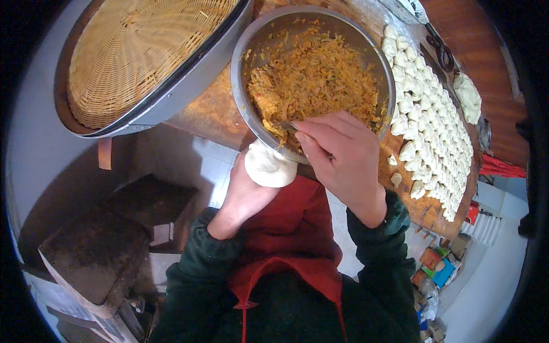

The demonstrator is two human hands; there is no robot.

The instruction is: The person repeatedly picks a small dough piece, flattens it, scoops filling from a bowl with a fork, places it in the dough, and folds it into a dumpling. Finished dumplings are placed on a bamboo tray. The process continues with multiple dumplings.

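A round white dough wrapper (271, 166) lies across the palm and fingers of my left hand (246, 193), close to the near rim of a large metal bowl (238, 92). Orange-brown chopped filling (326, 81) covers the bottom of the bowl and climbs its sides. Over the bowl's near side, my right hand (345, 158) pinches a thin metal utensil (293, 126). Its far end meets the filling at the lower left; the rest of it is mostly hidden by my fingers, so its exact kind is unclear.
Many small dough pieces (424, 111) stand in rows on the wooden table (210, 113) at right. A larger dough lump (467, 97) lies beyond them. A woven steamer lid (146, 55) tops a metal steamer (188, 92) at left. Dark boxy objects (94, 253) stand below it.
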